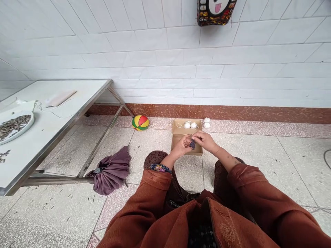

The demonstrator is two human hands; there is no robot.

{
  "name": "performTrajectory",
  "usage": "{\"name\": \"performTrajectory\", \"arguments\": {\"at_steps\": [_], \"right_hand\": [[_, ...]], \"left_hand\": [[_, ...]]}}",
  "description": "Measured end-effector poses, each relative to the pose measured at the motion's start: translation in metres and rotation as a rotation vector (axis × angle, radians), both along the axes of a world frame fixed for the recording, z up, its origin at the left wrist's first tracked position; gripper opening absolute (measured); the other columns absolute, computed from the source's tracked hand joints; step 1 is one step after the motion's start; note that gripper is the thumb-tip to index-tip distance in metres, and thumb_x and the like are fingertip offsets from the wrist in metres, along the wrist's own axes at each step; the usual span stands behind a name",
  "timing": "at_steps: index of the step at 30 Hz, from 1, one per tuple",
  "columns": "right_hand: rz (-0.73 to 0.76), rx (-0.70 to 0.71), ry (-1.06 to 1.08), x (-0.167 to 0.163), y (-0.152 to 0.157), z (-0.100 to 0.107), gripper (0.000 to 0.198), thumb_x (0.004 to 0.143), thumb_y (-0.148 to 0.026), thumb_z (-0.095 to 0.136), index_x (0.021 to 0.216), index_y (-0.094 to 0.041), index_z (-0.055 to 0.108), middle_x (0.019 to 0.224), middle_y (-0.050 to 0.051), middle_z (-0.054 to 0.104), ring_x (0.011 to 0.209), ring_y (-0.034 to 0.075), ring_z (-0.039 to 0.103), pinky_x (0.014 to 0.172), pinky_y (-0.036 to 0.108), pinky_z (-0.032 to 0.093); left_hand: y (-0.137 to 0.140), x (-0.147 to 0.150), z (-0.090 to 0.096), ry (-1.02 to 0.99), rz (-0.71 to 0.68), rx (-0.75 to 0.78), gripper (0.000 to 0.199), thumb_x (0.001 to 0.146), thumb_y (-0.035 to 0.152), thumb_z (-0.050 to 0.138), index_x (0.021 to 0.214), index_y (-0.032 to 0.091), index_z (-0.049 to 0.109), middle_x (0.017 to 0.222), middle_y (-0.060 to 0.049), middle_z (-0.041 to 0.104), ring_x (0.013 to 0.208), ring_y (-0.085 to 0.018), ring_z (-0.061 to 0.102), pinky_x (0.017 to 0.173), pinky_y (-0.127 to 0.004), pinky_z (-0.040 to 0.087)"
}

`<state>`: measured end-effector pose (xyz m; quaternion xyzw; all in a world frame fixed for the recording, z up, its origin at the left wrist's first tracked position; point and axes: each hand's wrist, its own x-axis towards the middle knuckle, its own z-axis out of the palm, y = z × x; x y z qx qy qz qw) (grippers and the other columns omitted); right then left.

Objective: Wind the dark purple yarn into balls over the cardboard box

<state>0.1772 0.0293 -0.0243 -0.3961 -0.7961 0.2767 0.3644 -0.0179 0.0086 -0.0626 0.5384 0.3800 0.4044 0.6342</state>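
My left hand [181, 146] is curled around a small dark purple ball of yarn [192, 145], held between thumb and fingers. The right hand [206, 140] is closed in a pinch at the top of this ball, apparently on its strand, which is too fine to see clearly. Both hands are above an open cardboard box [176, 139] on the floor between my knees. Two white balls of yarn [187, 125] rest on the raised flap of the box, with a loose strand trailing left. Beside the box, against the wall, sit more white balls of yarn [206, 123].
A colourful ball [140, 123] lies by the wall, near the leg of a metal-framed table [85, 98]. On that table is a tray [31, 122] of dark elongated pieces. A purple umbrella [112, 170] lies on the floor. A patterned bag [216, 19] hangs above.
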Motion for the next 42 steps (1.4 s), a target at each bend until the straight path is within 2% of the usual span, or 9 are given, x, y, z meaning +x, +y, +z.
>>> {"name": "performTrajectory", "arguments": {"at_steps": [3, 8, 16, 22, 26, 29, 32, 36, 42], "right_hand": [[-0.095, -0.039, 0.008, -0.004, 0.003, -0.017, 0.017, 0.095, -0.029, 0.056, 0.087, -0.022, 0.068, 0.084, 0.004, 0.068, 0.08, 0.019, 0.063, 0.075, 0.032, 0.05], [-0.187, -0.133, 0.007, -0.01, -0.003, -0.041, 0.021, 0.096, -0.029, 0.05, 0.084, -0.023, 0.066, 0.081, 0.002, 0.069, 0.079, 0.019, 0.064, 0.076, 0.032, 0.05], [-0.119, -0.094, -0.104, -0.001, -0.009, -0.045, 0.02, 0.096, -0.022, 0.049, 0.095, -0.024, 0.069, 0.091, 0.005, 0.069, 0.088, 0.021, 0.065, 0.08, 0.032, 0.051], [-0.095, -0.031, -0.237, -0.001, -0.017, -0.055, 0.021, 0.1, -0.028, 0.05, 0.097, -0.024, 0.071, 0.087, 0.005, 0.066, 0.083, 0.021, 0.065, 0.072, 0.03, 0.052], [0.007, -0.003, -0.229, -0.004, -0.025, -0.057, 0.024, 0.102, -0.032, 0.049, 0.103, -0.026, 0.072, 0.093, 0.006, 0.069, 0.088, 0.021, 0.067, 0.078, 0.032, 0.054], [0.048, 0.036, -0.202, -0.006, -0.029, -0.051, 0.025, 0.102, -0.035, 0.049, 0.103, -0.026, 0.072, 0.09, 0.007, 0.068, 0.085, 0.021, 0.067, 0.079, 0.033, 0.055], [0.005, 0.05, -0.169, -0.006, -0.028, -0.044, 0.025, 0.102, -0.035, 0.05, 0.099, -0.025, 0.073, 0.09, 0.008, 0.068, 0.085, 0.022, 0.066, 0.08, 0.035, 0.055], [-0.106, 0.021, -0.135, -0.004, -0.022, -0.042, 0.024, 0.101, -0.035, 0.052, 0.095, -0.025, 0.073, 0.093, 0.008, 0.069, 0.087, 0.022, 0.066, 0.081, 0.035, 0.055], [-0.207, -0.024, -0.073, -0.001, -0.014, -0.048, 0.022, 0.099, -0.035, 0.053, 0.09, -0.024, 0.07, 0.091, 0.007, 0.068, 0.087, 0.022, 0.065, 0.08, 0.035, 0.054]], "left_hand": [[0.0, 0.0, 0.001, -0.059, -0.059, 0.002, 0.079, 0.067, 0.017, 0.081, 0.138, 0.021, 0.048, 0.092, -0.001, 0.065, 0.085, -0.014, 0.064, 0.081, -0.03, 0.045], [0.003, 0.0, 0.006, -0.126, -0.002, -0.038, 0.076, 0.067, 0.018, 0.082, 0.136, 0.021, 0.05, 0.094, 0.0, 0.066, 0.085, -0.013, 0.063, 0.086, -0.031, 0.045], [0.005, 0.002, 0.01, -0.197, 0.133, -0.125, 0.071, 0.066, 0.017, 0.083, 0.132, 0.02, 0.057, 0.088, 0.002, 0.064, 0.081, -0.011, 0.059, 0.085, -0.029, 0.044], [0.006, 0.001, 0.006, -0.266, 0.202, -0.201, 0.049, 0.064, 0.019, 0.082, 0.111, 0.016, 0.069, 0.09, -0.001, 0.066, 0.085, -0.012, 0.059, 0.086, -0.03, 0.044], [0.008, -0.002, 0.003, -0.166, 0.277, -0.175, 0.043, 0.063, 0.019, 0.081, 0.104, 0.015, 0.068, 0.089, -0.002, 0.068, 0.082, -0.013, 0.059, 0.083, -0.03, 0.044], [0.009, -0.002, -0.002, -0.034, 0.299, -0.11, 0.051, 0.059, 0.013, 0.082, 0.106, 0.016, 0.064, 0.085, 0.0, 0.067, 0.076, -0.011, 0.058, 0.08, -0.029, 0.044], [0.009, 0.0, -0.008, 0.045, 0.24, -0.058, 0.06, 0.055, 0.013, 0.085, 0.11, 0.017, 0.06, 0.08, 0.003, 0.065, 0.071, -0.011, 0.058, 0.076, -0.029, 0.044], [0.006, 0.001, -0.013, 0.048, 0.079, -0.036, 0.068, 0.055, 0.017, 0.087, 0.116, 0.017, 0.058, 0.077, 0.004, 0.062, 0.067, -0.01, 0.057, 0.07, -0.026, 0.042], [0.001, 0.003, -0.004, -0.073, -0.178, -0.111, 0.078, 0.057, 0.017, 0.088, 0.128, 0.017, 0.055, 0.081, 0.003, 0.065, 0.071, -0.011, 0.061, 0.072, -0.028, 0.044]]}}
